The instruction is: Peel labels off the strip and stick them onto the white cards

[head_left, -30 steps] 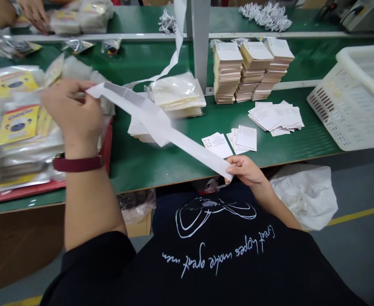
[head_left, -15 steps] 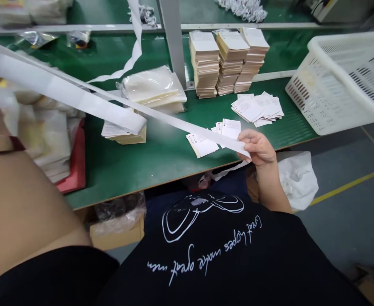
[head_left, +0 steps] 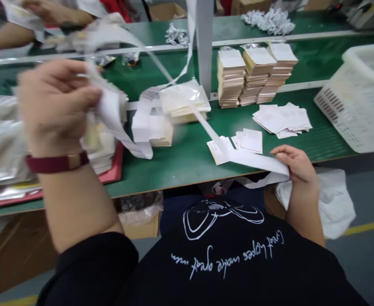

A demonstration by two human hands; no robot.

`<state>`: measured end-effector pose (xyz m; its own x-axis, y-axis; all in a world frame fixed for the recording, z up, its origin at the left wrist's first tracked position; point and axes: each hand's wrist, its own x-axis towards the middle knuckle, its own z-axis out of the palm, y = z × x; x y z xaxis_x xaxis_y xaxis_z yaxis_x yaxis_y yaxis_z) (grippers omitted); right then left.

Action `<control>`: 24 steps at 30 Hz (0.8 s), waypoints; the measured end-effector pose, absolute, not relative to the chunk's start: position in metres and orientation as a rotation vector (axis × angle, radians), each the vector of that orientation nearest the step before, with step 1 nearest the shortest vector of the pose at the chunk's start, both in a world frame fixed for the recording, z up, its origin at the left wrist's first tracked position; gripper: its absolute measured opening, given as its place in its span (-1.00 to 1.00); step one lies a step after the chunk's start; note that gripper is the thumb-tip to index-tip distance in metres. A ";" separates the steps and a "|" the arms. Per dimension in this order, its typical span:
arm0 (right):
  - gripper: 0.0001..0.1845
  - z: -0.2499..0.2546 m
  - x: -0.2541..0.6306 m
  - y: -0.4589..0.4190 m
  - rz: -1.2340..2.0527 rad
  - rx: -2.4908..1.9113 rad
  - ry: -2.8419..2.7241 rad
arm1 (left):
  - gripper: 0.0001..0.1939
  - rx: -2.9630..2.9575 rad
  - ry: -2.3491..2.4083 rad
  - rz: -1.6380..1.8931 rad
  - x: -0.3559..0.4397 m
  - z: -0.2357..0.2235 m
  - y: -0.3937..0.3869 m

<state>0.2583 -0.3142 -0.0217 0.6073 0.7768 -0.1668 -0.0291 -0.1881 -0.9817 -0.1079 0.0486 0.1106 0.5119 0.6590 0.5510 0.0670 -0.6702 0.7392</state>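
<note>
My left hand (head_left: 61, 104) is raised at the left, its fingers pinched on a white paper strip (head_left: 112, 112) that curls down toward the bench. Low at the bench's front edge, my right hand (head_left: 297, 168) is closed on another length of white strip (head_left: 257, 161), whose tail hangs below the edge. Loops of the strip, partly blurred, run over a stack of cards (head_left: 161, 131) and a clear plastic bag of pale sheets (head_left: 185, 100). A few loose printed cards (head_left: 252, 140) lie left of my right hand. Behind them is a spread pile of cards (head_left: 282, 119).
Three tall card stacks (head_left: 231, 80) stand beside a grey post (head_left: 205, 46). A white plastic basket (head_left: 355, 85) sits at the right. Bagged items on a red tray (head_left: 112, 163) fill the left. Another person's arms (head_left: 59, 15) show across the bench. Bundled white strings (head_left: 268, 21) lie behind.
My left hand has come into view from the left edge, and the strip, taut before, now hangs slack in curls. My right hand has lowered slightly; the view has shifted left.
</note>
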 end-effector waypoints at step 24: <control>-0.26 -0.019 0.094 -0.232 1.716 -0.843 -1.111 | -0.79 2.092 0.505 1.092 -0.081 0.142 -0.060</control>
<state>0.0939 -0.2316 -0.0186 -0.3653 0.9283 -0.0696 -0.3168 -0.1943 -0.9284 -0.0815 -0.0596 0.1422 0.5660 0.6179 0.5457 0.0154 -0.6697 0.7424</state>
